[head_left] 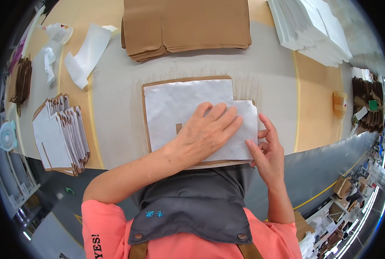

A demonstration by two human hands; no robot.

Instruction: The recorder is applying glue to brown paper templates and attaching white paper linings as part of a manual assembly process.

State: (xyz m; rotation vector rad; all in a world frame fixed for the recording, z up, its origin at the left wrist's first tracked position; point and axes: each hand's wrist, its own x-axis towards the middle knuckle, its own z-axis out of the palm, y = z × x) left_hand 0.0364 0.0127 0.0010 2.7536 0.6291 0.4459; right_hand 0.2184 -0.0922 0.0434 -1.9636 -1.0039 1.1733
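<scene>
A white sheet [166,101] with a stepped upper right corner and a small slot lies over a brown piece [144,118] of nearly the same outline at the table's near edge. The brown shows as a narrow border along the left, top and bottom. My left hand [207,129] rests flat on the sheet right of the slot, fingers stretched toward the upper right. At the sheet's right edge is my right hand [268,151], its thumb over the white surface and its index finger raised apart. The other fingers curl beside the edge, partly hidden.
Brown pieces [186,26] are stacked at the far middle, white sheets [311,30] at the far right. White-and-brown pieces [60,134] stand fanned at the left. Loose white scraps [86,56] lie far left; a tape roll [340,103] is near the right edge.
</scene>
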